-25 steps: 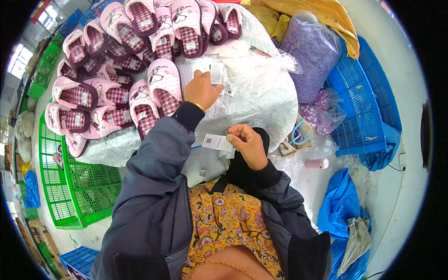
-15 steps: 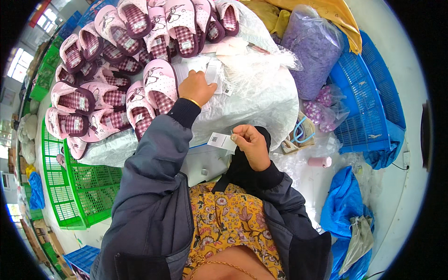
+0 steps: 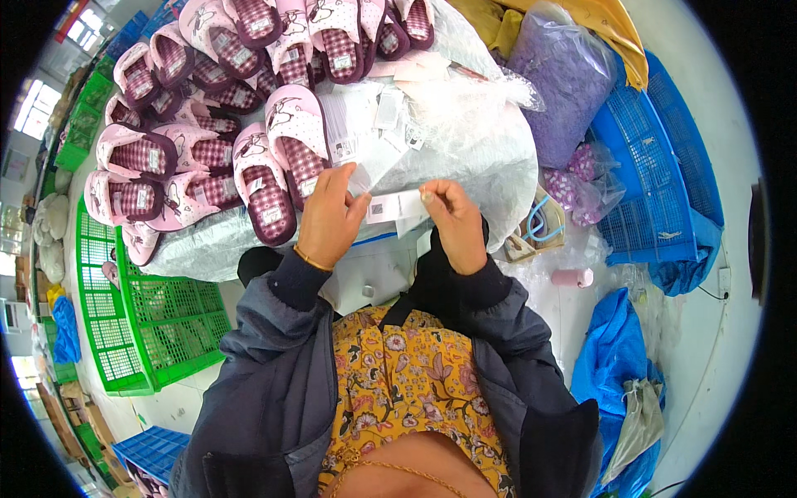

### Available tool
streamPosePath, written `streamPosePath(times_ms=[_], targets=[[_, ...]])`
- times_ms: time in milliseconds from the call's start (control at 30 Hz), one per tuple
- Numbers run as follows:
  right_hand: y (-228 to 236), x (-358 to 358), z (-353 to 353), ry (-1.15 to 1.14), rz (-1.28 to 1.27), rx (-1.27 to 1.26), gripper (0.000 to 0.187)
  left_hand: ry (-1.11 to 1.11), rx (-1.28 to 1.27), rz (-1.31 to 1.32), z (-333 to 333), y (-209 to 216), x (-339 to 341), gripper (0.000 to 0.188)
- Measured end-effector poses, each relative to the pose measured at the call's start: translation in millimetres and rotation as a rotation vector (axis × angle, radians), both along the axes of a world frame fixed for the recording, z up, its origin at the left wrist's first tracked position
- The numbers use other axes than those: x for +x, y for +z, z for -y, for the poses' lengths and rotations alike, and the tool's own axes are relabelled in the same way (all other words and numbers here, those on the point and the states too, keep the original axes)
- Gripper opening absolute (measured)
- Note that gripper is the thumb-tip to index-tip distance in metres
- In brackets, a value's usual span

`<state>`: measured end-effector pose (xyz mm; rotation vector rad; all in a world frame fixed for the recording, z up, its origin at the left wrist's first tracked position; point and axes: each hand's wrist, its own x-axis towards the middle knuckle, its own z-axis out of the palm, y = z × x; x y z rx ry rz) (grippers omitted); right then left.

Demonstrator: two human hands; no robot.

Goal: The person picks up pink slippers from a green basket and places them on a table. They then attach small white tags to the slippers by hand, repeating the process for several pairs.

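Apparently, in hand now: steadying a white printed tag (image 3: 394, 206) before the body, above the near edge of the sheet-covered desk (image 3: 486, 178). Right hand (image 3: 455, 228): narrow, with thumb and fingers pinched on the right end of the tag. Left hand (image 3: 330, 217): thumb and forefinger slightly parted, just beside the left end of the tag; impossible to say from this view about any touch on it, or about any grip on the small translucent slip (image 3: 359, 178) near the fingertips. Under the tag, a pale card (image 3: 408, 224), partly hidden.

For good handling, keep the pinch light and close to the edge, so as not to bend the tag or cover the print. Bring the left thumb and forefinger to the free end gently, from the side, without pushing. Hold both ends level, well away from the nearest slipper (image 3: 290, 120).

As for labels: on the tag, a dark square code toward the left end and a short line of print toward the right, too small for reading. On the checked insoles of the pink slippers (image 3: 203, 29), small white labels, equally unreadable. On the desk, a group of white tags (image 3: 339, 124) and, beside it, a label with a square code (image 3: 413, 137).
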<state>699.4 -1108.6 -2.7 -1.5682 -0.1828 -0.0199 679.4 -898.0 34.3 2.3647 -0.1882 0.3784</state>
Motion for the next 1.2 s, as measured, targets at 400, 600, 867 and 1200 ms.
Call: streamPosePath(times_ms=[400, 600, 867, 1200], targets=[[8, -5, -30, -0.154, 0.207, -0.141, 0.012, -0.206, -0.338, -0.260, -15, -9, -40, 0.056], [17, -8, -36, -0.088, 0.278, -0.226, 0.011, -0.392, -1.082, -0.660, -23, -5, -27, 0.059], [22, -17, -47, 0.026, 0.246, -0.195, 0.011, -0.206, -0.969, -0.451, -9, -21, -12, 0.014], [27, -22, -44, 0.100, -0.082, -0.071, 0.030, -0.085, -0.672, -0.181, -4, -18, -23, 0.012]])
